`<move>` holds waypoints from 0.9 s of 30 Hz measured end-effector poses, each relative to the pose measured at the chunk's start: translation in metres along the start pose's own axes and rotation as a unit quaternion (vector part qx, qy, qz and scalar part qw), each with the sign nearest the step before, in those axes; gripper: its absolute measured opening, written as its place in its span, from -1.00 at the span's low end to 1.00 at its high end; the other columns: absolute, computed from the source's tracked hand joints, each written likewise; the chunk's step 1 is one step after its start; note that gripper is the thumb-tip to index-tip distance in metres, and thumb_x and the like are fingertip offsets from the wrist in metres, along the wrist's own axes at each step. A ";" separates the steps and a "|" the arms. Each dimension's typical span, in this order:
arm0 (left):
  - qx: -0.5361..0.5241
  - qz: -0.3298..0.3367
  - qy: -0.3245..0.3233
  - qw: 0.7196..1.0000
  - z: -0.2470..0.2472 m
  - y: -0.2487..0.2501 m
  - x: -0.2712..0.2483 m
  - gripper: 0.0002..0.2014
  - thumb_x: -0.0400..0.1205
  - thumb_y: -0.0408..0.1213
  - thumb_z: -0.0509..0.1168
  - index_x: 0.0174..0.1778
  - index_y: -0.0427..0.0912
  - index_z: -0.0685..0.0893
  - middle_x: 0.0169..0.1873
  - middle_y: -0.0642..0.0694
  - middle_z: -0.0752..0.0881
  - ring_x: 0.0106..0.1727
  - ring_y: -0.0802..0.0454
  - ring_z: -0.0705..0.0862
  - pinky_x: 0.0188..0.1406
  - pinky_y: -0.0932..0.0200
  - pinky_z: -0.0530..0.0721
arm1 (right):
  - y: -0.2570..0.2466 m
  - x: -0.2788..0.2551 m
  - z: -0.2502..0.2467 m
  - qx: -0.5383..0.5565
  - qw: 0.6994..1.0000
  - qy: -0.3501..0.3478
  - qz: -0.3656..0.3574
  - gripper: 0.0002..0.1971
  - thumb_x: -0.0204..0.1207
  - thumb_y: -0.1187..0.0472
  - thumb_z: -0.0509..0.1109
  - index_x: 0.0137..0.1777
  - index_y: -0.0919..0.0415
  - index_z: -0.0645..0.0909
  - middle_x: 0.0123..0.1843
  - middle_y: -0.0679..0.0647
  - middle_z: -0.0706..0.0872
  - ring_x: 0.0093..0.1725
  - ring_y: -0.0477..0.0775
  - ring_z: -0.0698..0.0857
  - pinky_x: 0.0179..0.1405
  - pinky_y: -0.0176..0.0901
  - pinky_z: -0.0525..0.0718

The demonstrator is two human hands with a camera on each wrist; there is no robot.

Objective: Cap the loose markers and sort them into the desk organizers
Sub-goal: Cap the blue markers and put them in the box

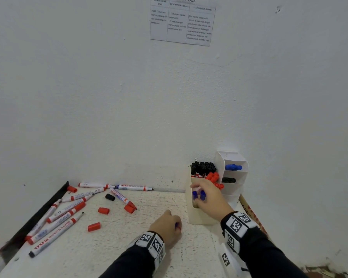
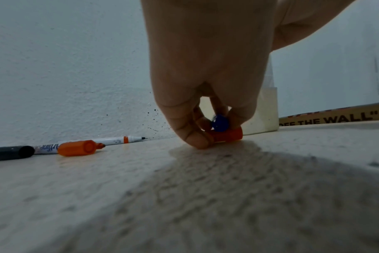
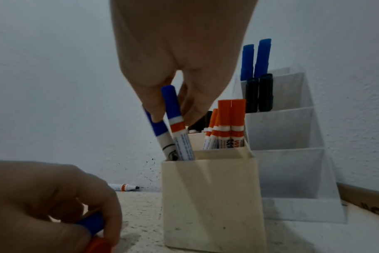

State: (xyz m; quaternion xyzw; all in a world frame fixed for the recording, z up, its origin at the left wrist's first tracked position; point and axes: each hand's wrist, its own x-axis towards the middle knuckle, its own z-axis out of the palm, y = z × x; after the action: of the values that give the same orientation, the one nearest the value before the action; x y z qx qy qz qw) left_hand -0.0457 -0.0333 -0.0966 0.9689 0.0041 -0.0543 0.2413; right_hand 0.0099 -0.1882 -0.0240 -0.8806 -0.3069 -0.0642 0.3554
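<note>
Loose red plastic caps (image 1: 103, 210) dot the desk (image 1: 129, 247); right hand (image 1: 211, 197) pinches blue-capped white markers (image 3: 175, 123) in the cream square organizer (image 3: 210, 196); left hand (image 1: 166, 225) grips caps.

Head view looks down from above; wrist views sit low, sharing the cream organizer (image 3: 212, 196).

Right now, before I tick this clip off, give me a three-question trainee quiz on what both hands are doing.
1. True or false: the right hand holds two blue-capped markers over the cream holder.
2. What does the left hand hold? A) a black cap B) a blue cap and a red cap C) nothing
3. Which cap colour fills the holder's back compartment?

Key: 1 true; 2 B; 3 black.
</note>
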 end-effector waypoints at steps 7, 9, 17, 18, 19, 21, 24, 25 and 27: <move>-0.013 -0.094 0.097 0.991 -0.009 -0.020 0.005 -0.74 0.65 -0.30 0.18 0.26 -0.16 0.51 0.23 -0.13 0.42 0.13 -0.05 0.60 0.21 0.08 0.63 | 0.010 -0.005 0.003 0.011 0.996 -0.068 0.064 -0.63 0.44 0.38 0.40 0.07 -0.13 0.53 0.00 -0.07 0.62 -0.08 -0.12 0.62 0.06 -0.24 0.63; -0.025 -0.098 0.108 0.989 -0.014 -0.026 0.003 -0.73 0.66 -0.31 0.17 0.29 -0.17 0.48 0.24 -0.13 0.42 0.16 -0.04 0.59 0.23 0.11 0.61 | 0.010 -0.006 0.003 0.003 0.996 -0.063 0.057 -0.54 0.41 0.37 0.40 0.25 -0.06 0.49 0.10 -0.10 0.58 0.05 -0.15 0.60 0.15 -0.25 0.58; -0.084 -0.117 0.162 0.976 -0.029 -0.043 -0.016 -0.79 0.67 -0.32 0.15 0.20 -0.19 0.53 0.21 -0.13 0.47 0.11 0.01 0.57 0.20 0.22 0.57 | -0.033 -0.005 0.015 -0.010 0.975 0.183 -0.126 -0.81 0.37 0.23 0.18 -0.14 0.21 0.61 -0.15 -0.14 0.52 -0.10 -0.30 0.48 -0.02 -0.55 0.44; -0.089 -0.121 0.167 0.974 -0.033 -0.047 -0.020 -0.79 0.67 -0.31 0.16 0.20 -0.20 0.53 0.21 -0.14 0.47 0.06 0.02 0.56 0.18 0.25 0.56 | -0.043 -0.002 0.019 0.011 0.973 0.182 -0.138 -0.84 0.38 0.25 0.18 -0.19 0.22 0.60 -0.22 -0.14 0.51 -0.21 -0.28 0.49 -0.15 -0.55 0.45; -0.092 -0.122 0.171 0.973 -0.036 -0.053 -0.023 -0.79 0.67 -0.30 0.16 0.21 -0.21 0.54 0.22 -0.14 0.47 0.01 0.05 0.53 0.16 0.28 0.54 | -0.054 0.002 0.024 0.036 0.975 0.169 -0.138 -0.87 0.39 0.31 0.21 -0.22 0.21 0.59 -0.26 -0.14 0.51 -0.29 -0.23 0.49 -0.25 -0.53 0.45; -0.095 -0.126 0.174 0.972 -0.043 -0.064 -0.031 -0.78 0.66 -0.31 0.18 0.21 -0.20 0.54 0.22 -0.14 0.48 -0.04 0.10 0.49 0.13 0.32 0.49 | -0.070 0.010 0.036 0.065 0.988 0.105 -0.091 -0.82 0.41 0.42 0.26 -0.22 0.13 0.58 -0.27 -0.15 0.54 -0.34 -0.20 0.49 -0.29 -0.51 0.45; -0.089 -0.144 0.171 0.971 -0.053 -0.084 -0.046 -0.77 0.66 -0.31 0.19 0.22 -0.18 0.53 0.20 -0.13 0.49 -0.05 0.09 0.49 0.13 0.29 0.51 | -0.074 0.022 0.065 0.041 0.997 -0.059 0.026 -0.82 0.48 0.38 0.26 -0.08 0.09 0.60 -0.08 -0.05 0.61 -0.12 -0.15 0.56 -0.04 -0.41 0.46; -0.088 -0.150 0.170 0.970 -0.057 -0.090 -0.050 -0.77 0.66 -0.30 0.19 0.23 -0.18 0.53 0.21 -0.13 0.49 -0.03 0.09 0.49 0.15 0.29 0.51 | -0.071 0.024 0.078 0.013 0.991 -0.113 0.064 -0.80 0.50 0.33 0.27 0.03 0.08 0.62 0.06 0.00 0.59 0.04 -0.07 0.58 0.08 -0.33 0.46; -0.085 -0.159 0.166 0.969 -0.064 -0.104 -0.058 -0.75 0.65 -0.30 0.20 0.25 -0.16 0.53 0.22 -0.11 0.49 0.04 0.09 0.50 0.17 0.31 0.48 | -0.063 0.025 0.102 -0.043 0.971 -0.199 0.124 -0.68 0.53 0.28 0.26 0.27 0.05 0.58 0.27 0.06 0.49 0.27 0.05 0.56 0.22 -0.27 0.47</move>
State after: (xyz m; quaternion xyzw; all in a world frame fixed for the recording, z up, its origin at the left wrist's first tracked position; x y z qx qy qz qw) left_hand -0.1002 0.0893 -0.0824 0.9272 0.2028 0.0705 0.3069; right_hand -0.0182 -0.0729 -0.0540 -0.9215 -0.2564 0.1434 0.2541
